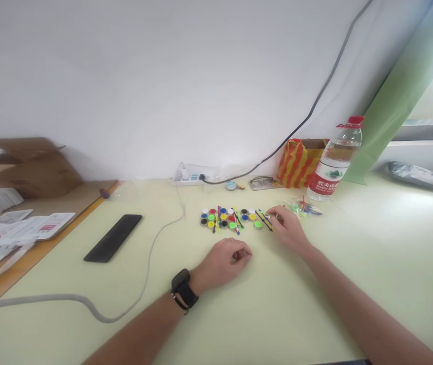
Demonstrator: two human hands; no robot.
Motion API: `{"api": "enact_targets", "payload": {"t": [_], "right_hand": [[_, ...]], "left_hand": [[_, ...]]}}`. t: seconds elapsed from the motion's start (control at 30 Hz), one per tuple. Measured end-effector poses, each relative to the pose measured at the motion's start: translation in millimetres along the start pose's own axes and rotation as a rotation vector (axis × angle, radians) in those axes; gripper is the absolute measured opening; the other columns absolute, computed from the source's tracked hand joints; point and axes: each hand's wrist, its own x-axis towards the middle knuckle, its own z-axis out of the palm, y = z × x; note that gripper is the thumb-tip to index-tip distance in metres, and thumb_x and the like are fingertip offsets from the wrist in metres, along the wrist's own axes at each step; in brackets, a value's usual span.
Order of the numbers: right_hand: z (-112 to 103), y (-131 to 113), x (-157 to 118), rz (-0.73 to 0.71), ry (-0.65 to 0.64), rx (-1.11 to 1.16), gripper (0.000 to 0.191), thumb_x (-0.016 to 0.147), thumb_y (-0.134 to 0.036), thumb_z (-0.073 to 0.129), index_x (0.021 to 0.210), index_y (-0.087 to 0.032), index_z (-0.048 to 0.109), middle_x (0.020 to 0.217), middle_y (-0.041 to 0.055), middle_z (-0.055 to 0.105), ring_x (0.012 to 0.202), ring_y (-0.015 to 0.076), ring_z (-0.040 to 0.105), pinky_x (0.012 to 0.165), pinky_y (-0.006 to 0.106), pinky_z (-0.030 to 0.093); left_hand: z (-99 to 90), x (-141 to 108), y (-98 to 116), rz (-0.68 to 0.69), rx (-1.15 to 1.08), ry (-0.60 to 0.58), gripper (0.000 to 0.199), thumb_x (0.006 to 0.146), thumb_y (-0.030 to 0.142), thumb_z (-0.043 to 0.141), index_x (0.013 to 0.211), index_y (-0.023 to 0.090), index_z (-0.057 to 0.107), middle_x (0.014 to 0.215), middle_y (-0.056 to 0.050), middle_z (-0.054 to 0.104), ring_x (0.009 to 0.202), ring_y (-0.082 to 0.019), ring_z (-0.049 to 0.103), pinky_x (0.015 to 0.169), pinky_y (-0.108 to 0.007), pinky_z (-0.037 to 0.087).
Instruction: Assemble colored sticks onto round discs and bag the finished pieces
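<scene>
Several small round discs in white, red, blue, yellow, black and green lie in short rows on the table. Thin coloured sticks with arrow-like ends lie in bundles between them. My right hand is at the right end of the rows, its fingertips pinched together by a bundle of black, yellow and blue sticks. What they grip, if anything, is too small to tell. Nearer to me, my left hand rests on the table with curled fingers, and nothing shows in it.
Behind my right hand lies a clear bag of small coloured pieces, by a water bottle and a striped bag. A black phone and grey cable lie left. A power strip sits by the wall.
</scene>
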Motion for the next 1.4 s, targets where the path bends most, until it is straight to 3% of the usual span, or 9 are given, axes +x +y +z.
{"api": "enact_targets", "payload": {"t": [0.17,0.27,0.47,0.63,0.87,1.07,1.27,1.4], "right_hand": [[-0.4,-7.6,-3.1,-0.017,-0.163,-0.01,0.025,0.097,-0.036,0.046,0.091,-0.022,0.066,0.089,0.0064,0.072,0.078,0.0233,0.064,0.068,0.034,0.047],[0.5,-10.1,-5.6,-0.081,-0.229,-0.102,0.021,0.093,-0.038,0.054,0.095,-0.023,0.068,0.085,0.0056,0.069,0.074,0.0224,0.062,0.067,0.033,0.045],[4.4,-5.4,-7.2,-0.091,-0.243,-0.141,0.02,0.089,-0.029,0.055,0.103,-0.022,0.068,0.088,0.0053,0.071,0.07,0.0205,0.061,0.065,0.032,0.045],[6.0,-5.8,-8.4,-0.061,-0.265,-0.137,0.017,0.091,-0.028,0.053,0.099,-0.023,0.067,0.086,0.0049,0.072,0.07,0.0211,0.062,0.064,0.031,0.045],[20.9,-32.8,-18.2,-0.033,-0.345,0.208,0.019,0.094,-0.038,0.054,0.102,-0.024,0.064,0.095,0.0051,0.071,0.079,0.0222,0.064,0.068,0.032,0.05],[26.6,-55.2,-26.2,-0.01,-0.421,0.367,0.016,0.095,-0.038,0.056,0.099,-0.024,0.062,0.082,0.0014,0.063,0.073,0.0189,0.057,0.064,0.029,0.047],[20.9,-55.6,-25.3,0.045,-0.43,0.435,0.02,0.1,-0.04,0.046,0.092,-0.024,0.055,0.079,-0.0011,0.051,0.073,0.0178,0.049,0.066,0.029,0.04],[21.7,-51.1,-23.9,0.103,-0.417,0.471,0.022,0.101,-0.032,0.037,0.088,-0.023,0.053,0.078,-0.0012,0.049,0.077,0.0184,0.048,0.071,0.03,0.038]], "left_hand": [[-0.3,0.3,0.6,-0.01,-0.026,-0.007,0.014,0.092,0.027,0.058,0.089,0.022,0.07,0.081,-0.003,0.069,0.077,-0.018,0.06,0.068,-0.028,0.046],[0.1,1.2,0.4,-0.026,-0.071,0.002,0.015,0.093,0.028,0.056,0.09,0.021,0.07,0.082,-0.003,0.069,0.073,-0.016,0.059,0.066,-0.027,0.045],[1.7,4.6,-7.2,-0.068,-0.148,0.15,0.016,0.094,0.03,0.056,0.097,0.02,0.068,0.082,-0.002,0.065,0.072,-0.015,0.056,0.065,-0.026,0.045],[4.1,6.4,-15.1,-0.094,-0.215,0.204,0.017,0.094,0.03,0.058,0.103,0.019,0.067,0.085,-0.002,0.064,0.073,-0.014,0.057,0.066,-0.026,0.047],[2.9,9.0,-16.0,-0.157,-0.321,0.197,0.036,0.092,0.036,0.065,0.124,0.021,0.061,0.108,-0.006,0.069,0.081,-0.015,0.062,0.068,-0.026,0.051],[-0.6,14.9,-24.7,-0.118,-0.543,0.196,0.019,0.09,0.029,0.066,0.105,0.017,0.068,0.1,-0.008,0.072,0.091,-0.018,0.068,0.086,-0.032,0.054],[0.1,19.9,-27.8,-0.272,-0.646,0.302,0.022,0.081,0.022,0.072,0.102,0.016,0.069,0.09,-0.006,0.071,0.082,-0.018,0.07,0.078,-0.031,0.057],[-4.2,19.1,-21.3,-0.333,-0.709,0.331,0.023,0.08,0.023,0.072,0.101,0.017,0.072,0.091,-0.005,0.069,0.082,-0.019,0.072,0.078,-0.031,0.058]]}}
